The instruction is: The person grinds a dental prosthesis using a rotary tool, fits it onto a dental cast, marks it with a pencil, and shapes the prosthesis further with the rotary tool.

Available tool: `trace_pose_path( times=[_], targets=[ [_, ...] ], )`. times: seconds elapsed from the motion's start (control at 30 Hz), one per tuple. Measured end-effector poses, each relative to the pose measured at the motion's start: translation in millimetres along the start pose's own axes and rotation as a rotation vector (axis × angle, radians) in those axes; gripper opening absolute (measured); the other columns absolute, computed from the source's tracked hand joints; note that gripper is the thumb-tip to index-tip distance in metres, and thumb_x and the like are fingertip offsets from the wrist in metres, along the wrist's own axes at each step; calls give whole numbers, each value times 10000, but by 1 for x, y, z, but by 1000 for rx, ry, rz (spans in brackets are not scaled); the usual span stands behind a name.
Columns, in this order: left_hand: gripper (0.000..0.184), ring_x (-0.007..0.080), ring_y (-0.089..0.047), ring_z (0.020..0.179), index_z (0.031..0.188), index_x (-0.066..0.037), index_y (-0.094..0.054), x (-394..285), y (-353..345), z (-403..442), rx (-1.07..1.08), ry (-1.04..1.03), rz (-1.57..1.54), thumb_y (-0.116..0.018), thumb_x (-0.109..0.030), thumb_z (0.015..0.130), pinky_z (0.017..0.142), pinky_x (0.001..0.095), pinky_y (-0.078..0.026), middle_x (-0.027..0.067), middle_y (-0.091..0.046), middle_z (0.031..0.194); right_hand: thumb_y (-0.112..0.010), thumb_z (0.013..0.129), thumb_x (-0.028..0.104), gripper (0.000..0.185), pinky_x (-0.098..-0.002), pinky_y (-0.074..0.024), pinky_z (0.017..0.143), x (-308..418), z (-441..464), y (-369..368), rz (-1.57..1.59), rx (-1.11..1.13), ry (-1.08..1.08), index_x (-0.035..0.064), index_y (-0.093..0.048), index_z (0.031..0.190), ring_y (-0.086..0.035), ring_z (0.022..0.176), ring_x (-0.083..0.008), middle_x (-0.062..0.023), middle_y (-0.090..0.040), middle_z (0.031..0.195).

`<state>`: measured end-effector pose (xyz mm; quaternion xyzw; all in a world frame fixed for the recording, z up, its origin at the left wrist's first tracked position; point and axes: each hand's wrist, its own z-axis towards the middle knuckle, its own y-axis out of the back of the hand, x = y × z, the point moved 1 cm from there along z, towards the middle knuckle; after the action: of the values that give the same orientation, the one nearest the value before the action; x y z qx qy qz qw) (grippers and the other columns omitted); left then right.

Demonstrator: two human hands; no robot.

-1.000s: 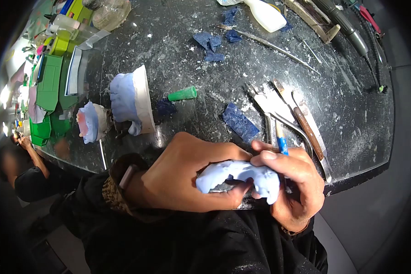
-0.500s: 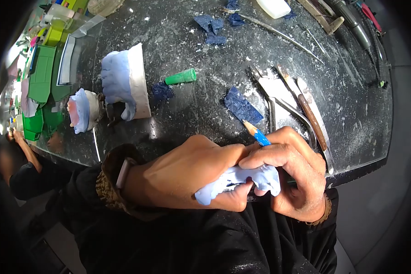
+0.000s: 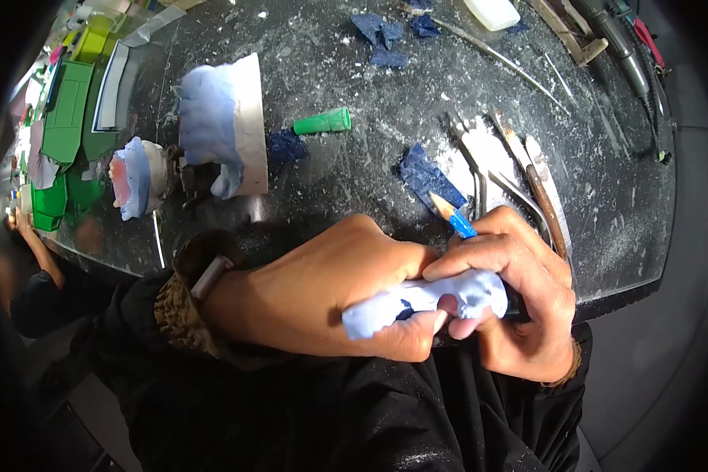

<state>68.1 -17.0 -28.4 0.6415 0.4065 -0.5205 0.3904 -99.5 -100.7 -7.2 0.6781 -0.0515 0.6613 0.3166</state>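
A pale blue plaster dental cast [image 3: 385, 309], arch-shaped, is held low over the table's front edge. My left hand [image 3: 330, 283] is closed around its left part, with the thumb below. My right hand [image 3: 531, 295] grips the cast's right end and also keeps a blue pencil [image 3: 464, 226] between its fingers. The pencil's sharpened end points up and away from the cast. Part of the cast is hidden behind my fingers. Just beyond the pencil lies a crumpled dark blue sheet [image 3: 429, 175].
At the left stand a larger blue-and-white dental cast [image 3: 212, 118] and a smaller one with pink [image 3: 138, 179]. A green cone-shaped cap [image 3: 322, 121] lies mid-table. Metal hand tools [image 3: 539, 189] lie at right amid white powder. Another person's arm [image 3: 39, 252] shows far left.
Both hands have shifted slightly right with the cast and pencil. The cast has tilted a little in my fingers. The view has moved slightly over the table.
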Motion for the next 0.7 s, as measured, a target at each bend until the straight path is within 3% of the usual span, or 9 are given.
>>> trace_pose_path(
  times=[0.03,0.07,0.17,0.23,0.37,0.47,0.57,0.7],
  targets=[
    [322,174,-587,456,756,52,-557,1,1,1,20,22,-53,-645,-256,787,428,288,-425,119,-553,531,-665,663,143,312,-316,-471,693,-1,0,2,46,13,-13,-33,-643,920,-579,749,-227,-131,-650,846],
    [324,77,-526,414,741,33,-572,-1,2,-1,71,155,-168,-622,-277,819,388,240,-382,50,-542,506,-677,712,227,350,-312,-468,697,-3,1,5,91,26,-26,-38,-641,939,-580,760,-223,-131,-648,857],
    [316,70,-510,394,739,7,-574,-14,9,1,183,368,-429,-609,-293,833,374,216,-362,18,-556,522,-657,781,400,498,-309,-461,706,-7,1,7,205,55,-72,-49,-632,995,-583,787,-214,-137,-641,902],
    [289,42,-491,434,746,-12,-577,-10,6,-1,196,352,-482,-597,-283,844,397,200,-350,-17,-525,532,-615,794,490,598,-314,-455,707,-10,-1,7,265,72,-94,-56,-622,1037,-582,801,-208,-143,-634,932],
    [246,20,-462,516,786,-3,-587,1,0,-3,170,211,-483,-588,-239,854,455,204,-354,-33,-521,587,-580,819,513,627,-308,-436,708,-10,-3,8,299,84,-145,-63,-614,1064,-574,799,-202,-141,-612,903],
    [201,95,-545,730,924,28,-594,-7,7,-1,233,294,-443,-577,-141,817,639,251,-424,49,-592,812,-561,834,521,634,-300,-426,709,-6,-1,8,300,82,-194,-64,-611,1076,-568,793,-197,-137,-597,896],
    [240,143,-600,848,976,46,-593,-11,10,-1,258,336,-412,-586,-103,789,747,277,-468,111,-633,931,-553,845,516,630,-293,-421,710,-6,-1,6,308,72,-216,-63,-604,1088,-563,789,-192,-135,-594,901],
    [183,35,-458,587,883,25,-607,-3,-1,-4,109,131,-428,-608,-150,831,513,238,-356,-5,-543,651,-549,853,510,640,-288,-412,705,-9,-1,7,286,91,-166,-76,-586,1110,-552,792,-181,-136,-592,918]
  ],
)
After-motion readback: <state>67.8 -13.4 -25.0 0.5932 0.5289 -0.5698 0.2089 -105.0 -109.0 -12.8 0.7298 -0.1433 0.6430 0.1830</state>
